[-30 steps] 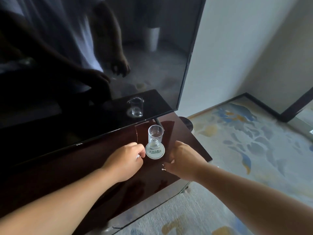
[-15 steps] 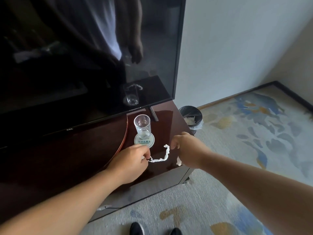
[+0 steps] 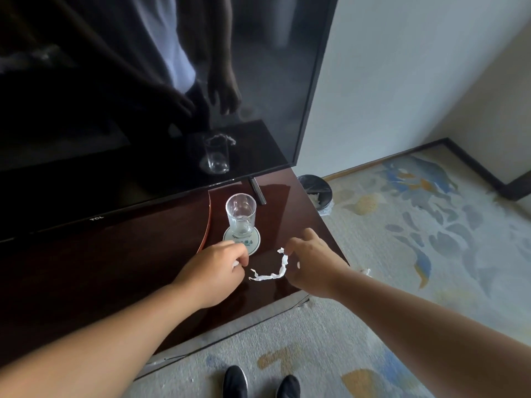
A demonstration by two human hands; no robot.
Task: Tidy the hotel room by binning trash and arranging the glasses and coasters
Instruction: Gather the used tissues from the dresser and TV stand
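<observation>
paper strip [image 3: 270, 274], white and twisted, lies in a curve on the dark glossy tabletop [image 3: 161, 271] between the two hands, near its front right corner. the right hand [image 3: 313, 267] keeps its fingers [image 3: 296, 244] curled narrow, thumb and forefinger pinching the strip's upper end, which lifts off the wood. a small white bit shows under its palm (too small to tell what it is). the left hand [image 3: 214, 272] is curled into a loose fist with a paper scrap [image 3: 235, 264] tucked between its fingers. the strip's lower end lies just beside this hand, apart from it. behind the left knuckles sits a round white coaster [image 3: 253, 243], its near edge covered by them, with a clear glass [image 3: 240, 215] upright on it, in front of the tv [image 3: 143, 110]. beyond the tabletop's right edge a black-lined bin [image 3: 314, 185] stands on the floor by the wall, white trash inside. another white bit [image 3: 366, 272] lies on the patterned carpet [image 3: 431, 254] near the right forearm.
</observation>
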